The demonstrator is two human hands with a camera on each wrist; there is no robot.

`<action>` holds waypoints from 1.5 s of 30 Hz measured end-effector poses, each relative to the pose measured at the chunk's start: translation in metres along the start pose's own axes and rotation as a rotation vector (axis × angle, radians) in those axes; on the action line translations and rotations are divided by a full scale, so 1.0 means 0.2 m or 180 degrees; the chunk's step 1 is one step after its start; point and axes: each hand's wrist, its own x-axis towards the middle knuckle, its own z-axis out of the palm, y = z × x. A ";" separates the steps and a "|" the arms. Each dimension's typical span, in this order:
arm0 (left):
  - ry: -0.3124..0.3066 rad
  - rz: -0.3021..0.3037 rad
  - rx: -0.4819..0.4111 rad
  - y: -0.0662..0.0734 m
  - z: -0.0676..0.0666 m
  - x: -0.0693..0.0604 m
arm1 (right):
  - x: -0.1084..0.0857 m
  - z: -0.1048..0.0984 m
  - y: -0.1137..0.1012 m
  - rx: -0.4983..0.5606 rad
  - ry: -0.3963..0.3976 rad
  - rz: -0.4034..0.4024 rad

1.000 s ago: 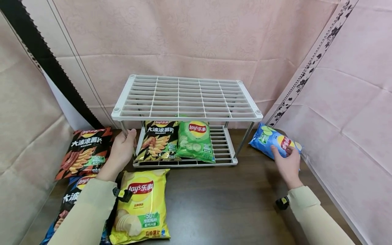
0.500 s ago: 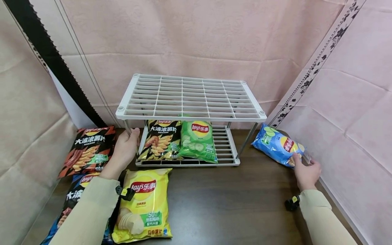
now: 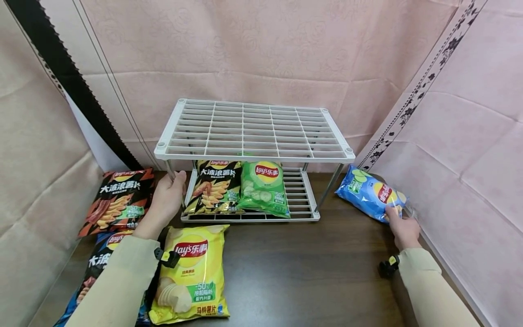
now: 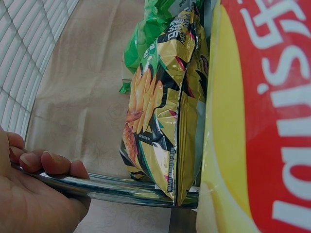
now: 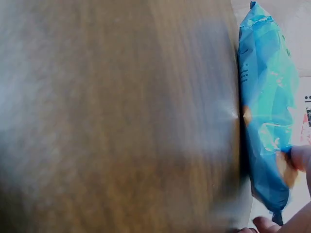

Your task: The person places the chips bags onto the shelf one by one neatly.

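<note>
My left hand [image 3: 166, 197] grips the left front metal post [image 4: 109, 187] of a white two-tier wire rack [image 3: 254, 156]. In the left wrist view its fingers curl round that post. A black-and-gold bag of chips [image 3: 216, 188] and a green bag of chips [image 3: 264, 188] lean side by side on the lower shelf. At the far right, my right hand [image 3: 404, 230] holds the near end of a blue bag of chips [image 3: 369, 193], which lies on the table beside the rack. The thumb presses on the bag in the right wrist view; the other fingers are partly cut off there.
A yellow bag of chips [image 3: 192, 272] lies in front of the rack's left side. Left of my arm are a red-and-black bag [image 3: 118, 200] and a dark blue bag [image 3: 96, 268], the latter partly under my sleeve. Pink cloth walls [image 3: 461, 145] enclose the table [image 3: 302, 272].
My right hand has slid along the blue bag toward its near right end, then shifted slightly left onto it. The left hand stays on the post; the view has shifted slightly.
</note>
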 end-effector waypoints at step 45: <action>0.0005 -0.0099 0.0009 0.01 0.00 0.00 | -0.11 -0.26 -0.12 0.2155 -0.1225 -0.0650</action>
